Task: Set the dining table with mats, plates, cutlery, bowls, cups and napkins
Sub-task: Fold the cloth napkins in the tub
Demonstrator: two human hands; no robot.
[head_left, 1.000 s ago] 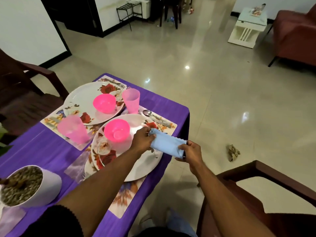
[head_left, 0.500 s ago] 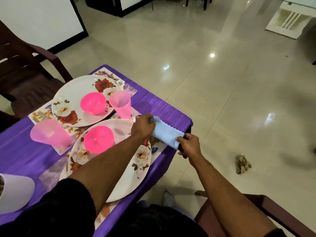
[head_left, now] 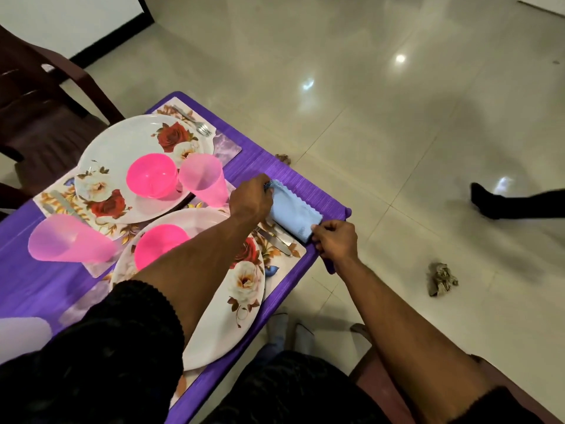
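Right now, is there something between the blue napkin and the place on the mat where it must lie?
Yes: the cutlery lies on the mat directly under the blue napkin, held by both hands.

A dark brown chair [head_left: 46, 99] stands at the table's far left side. On the pale glossy floor tiles [head_left: 367, 96], a crumpled brownish scrap [head_left: 441, 278] lies to the right, and a smaller one [head_left: 282, 158] sits just past the table's edge. A dark-clad foot [head_left: 489, 203], probably another person's, enters from the right. A white pot [head_left: 24, 335] sits at lower left.
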